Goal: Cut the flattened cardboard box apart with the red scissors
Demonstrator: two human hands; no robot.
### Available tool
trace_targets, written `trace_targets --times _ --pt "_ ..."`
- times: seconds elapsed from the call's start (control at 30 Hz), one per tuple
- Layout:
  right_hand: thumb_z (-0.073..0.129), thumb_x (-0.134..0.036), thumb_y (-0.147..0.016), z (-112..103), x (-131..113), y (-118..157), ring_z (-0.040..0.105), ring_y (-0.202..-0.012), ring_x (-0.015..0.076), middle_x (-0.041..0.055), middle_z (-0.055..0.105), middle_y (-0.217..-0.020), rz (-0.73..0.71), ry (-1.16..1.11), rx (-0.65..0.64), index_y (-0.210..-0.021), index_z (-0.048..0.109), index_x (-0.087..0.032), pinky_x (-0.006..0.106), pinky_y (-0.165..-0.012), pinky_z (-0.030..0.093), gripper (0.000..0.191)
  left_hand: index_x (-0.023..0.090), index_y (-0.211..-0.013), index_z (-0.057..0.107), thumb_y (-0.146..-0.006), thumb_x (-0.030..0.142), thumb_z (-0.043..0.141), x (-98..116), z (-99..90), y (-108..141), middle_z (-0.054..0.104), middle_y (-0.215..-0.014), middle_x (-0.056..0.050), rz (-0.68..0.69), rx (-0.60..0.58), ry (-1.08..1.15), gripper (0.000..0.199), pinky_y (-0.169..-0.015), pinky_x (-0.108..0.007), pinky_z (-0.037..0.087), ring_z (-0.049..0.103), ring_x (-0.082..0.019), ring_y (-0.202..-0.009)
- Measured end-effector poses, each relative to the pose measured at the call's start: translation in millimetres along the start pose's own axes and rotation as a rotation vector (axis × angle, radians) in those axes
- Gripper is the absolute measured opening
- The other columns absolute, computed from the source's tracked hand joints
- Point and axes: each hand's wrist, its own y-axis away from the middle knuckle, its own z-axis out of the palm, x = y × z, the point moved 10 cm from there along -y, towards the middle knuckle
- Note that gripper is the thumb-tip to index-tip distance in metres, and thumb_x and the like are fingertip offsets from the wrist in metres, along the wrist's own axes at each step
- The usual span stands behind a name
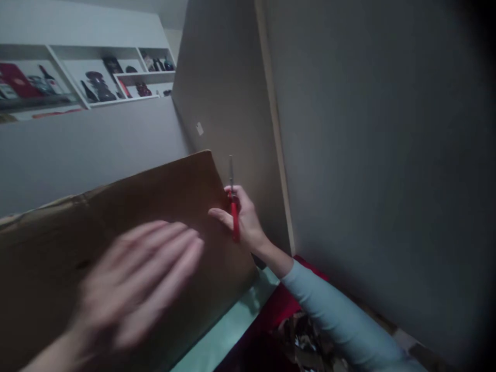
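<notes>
A large brown cardboard piece (pixel 163 191) stands tilted across the lower left and centre. My right hand (pixel 246 219) is at its right edge, thumb on the near face, and holds red-handled scissors (pixel 234 217) with the blades pointing up. In front of the cardboard is my left hand (pixel 143 279), blurred by motion, its fingers stretched out and close side by side. Nothing shows in it. Whether it touches the cardboard cannot be made out.
White wall shelves (pixel 93 105) with bottles and ornaments are at the upper left. A tall grey panel (pixel 380 155) fills the right. Pale green material (pixel 220 333) and dark red cloth (pixel 277 305) lie below the cardboard.
</notes>
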Motion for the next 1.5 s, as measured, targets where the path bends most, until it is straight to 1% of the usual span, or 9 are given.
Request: trace_targets --times 0.1,0.17,0.23,0.33,0.57,0.7,0.97,1.23,1.5 --pt "0.067 -0.058 -0.076 11 19 -9 0.047 -0.071 0.0125 -0.0034 0.051 -0.08 0.032 -0.032 -0.142 -0.102 0.048 -0.021 0.025 -0.067 0.04 0.05 0.016 -0.125 0.058 -0.093 0.011 0.037 68 75.1 -30 0.063 -0.125 -0.011 0.373 0.232 -0.226 0.038 -0.112 -0.051 0.039 0.052 -0.028 -0.124" --pt "0.07 -0.058 -0.074 17 34 -15 0.046 -0.068 0.0113 -0.005 0.051 -0.077 0.07 -0.019 -0.224 -0.098 0.049 -0.021 0.024 -0.065 0.038 0.049 0.013 -0.123 0.057 -0.094 0.015 0.039 78 132.3 -54 0.062 -0.125 -0.011 0.38 0.116 -0.235 0.034 -0.111 -0.043 0.041 0.053 -0.026 -0.122" --pt "0.073 -0.056 -0.071 18 48 -19 0.044 -0.066 0.0106 -0.0059 0.05 -0.074 0.108 0.012 -0.264 -0.093 0.052 -0.02 0.023 -0.062 0.035 0.047 0.011 -0.127 0.053 -0.093 0.017 0.042 82 162.9 -70 0.058 -0.129 -0.014 0.386 0.079 -0.236 0.036 -0.111 -0.045 0.039 0.049 -0.029 -0.125" --pt "0.071 -0.054 -0.075 9 64 -20 0.045 -0.065 0.0104 -0.0055 0.052 -0.072 0.154 0.031 -0.271 -0.093 0.055 -0.02 0.023 -0.06 0.034 0.042 0.008 -0.122 0.055 -0.09 0.016 0.044 82 181.3 -81 0.063 -0.118 -0.015 0.397 0.037 -0.226 0.035 -0.112 -0.047 0.035 0.054 -0.029 -0.117" --pt "0.065 -0.043 -0.085 -51 80 47 0.054 -0.08 0.0129 -0.0028 0.061 -0.089 0.325 0.081 -0.218 -0.096 0.056 -0.023 0.025 -0.074 0.039 0.024 0.014 -0.088 0.061 -0.087 0.013 0.043 81 187.6 -96 0.06 -0.084 -0.008 0.393 -0.013 -0.153 0.018 -0.091 -0.042 0.046 0.056 -0.023 -0.083" --pt "0.059 -0.044 -0.088 -70 85 110 0.056 -0.079 0.0154 0.0008 0.06 -0.089 0.422 0.007 -0.231 -0.094 0.056 -0.023 0.027 -0.07 0.044 0.023 0.013 -0.091 0.06 -0.088 0.013 0.042 78 187.1 -97 0.059 -0.087 -0.009 0.371 -0.014 -0.174 0.018 -0.101 -0.045 0.038 0.053 -0.024 -0.085" --pt "0.065 -0.057 -0.076 -109 106 174 0.06 -0.088 0.0219 0.0036 0.063 -0.097 0.726 0.054 -0.167 -0.111 0.059 -0.025 0.031 -0.078 0.049 0.047 0.015 -0.077 0.057 -0.089 0.031 0.053 72 183.8 -104 0.054 -0.072 -0.007 0.275 -0.023 -0.252 0.021 -0.08 -0.038 0.038 0.048 -0.022 -0.075" --pt "0.067 -0.043 -0.078 -130 109 197 0.059 -0.097 0.0236 0.0045 0.062 -0.111 0.702 0.457 -0.435 -0.121 0.053 -0.025 0.039 -0.091 0.046 0.049 0.017 -0.07 0.052 -0.093 0.023 0.047 69 166.8 -107 0.052 -0.069 -0.004 0.263 0.074 -0.083 0.024 -0.076 -0.039 0.028 0.041 -0.02 -0.076" --pt "0.073 -0.038 -0.077 -110 73 184 0.05 -0.106 0.0226 0.0047 0.054 -0.113 0.289 0.784 -0.608 -0.111 0.059 -0.026 0.038 -0.089 0.044 0.038 0.016 -0.068 0.047 -0.095 0.02 0.037 73 150.8 -100 0.049 -0.067 -0.002 0.331 -0.003 0.127 0.029 -0.07 -0.037 0.024 0.034 -0.017 -0.067"
